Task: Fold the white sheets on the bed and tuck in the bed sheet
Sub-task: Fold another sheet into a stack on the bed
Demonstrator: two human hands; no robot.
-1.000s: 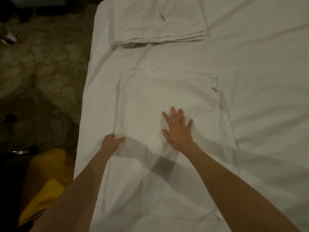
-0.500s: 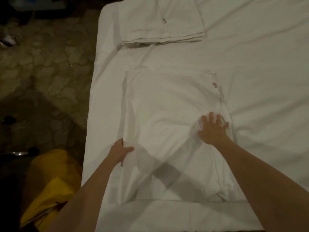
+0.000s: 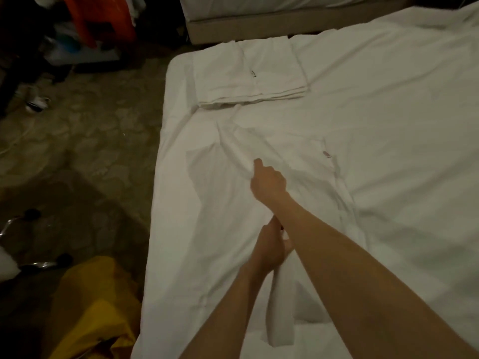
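On the bed sheet point(image 3: 388, 104), below the folded stack point(image 3: 248, 73), the right hand point(image 3: 268, 183) pinches a raised fold of the white sheet point(image 3: 215, 182). The left hand point(image 3: 269, 251), nearer, grips its bunched lower edge.

Folded sheets point(image 3: 248, 76) stacked near the far left corner of the bed point(image 3: 388, 151), partly folded sheet point(image 3: 233, 193) spread closer in, along the left edge. Second bed point(image 3: 259, 24) beyond. Bag point(image 3: 90, 307) on the floor point(image 3: 77, 141) at near left, shoe point(image 3: 36, 103) farther back.
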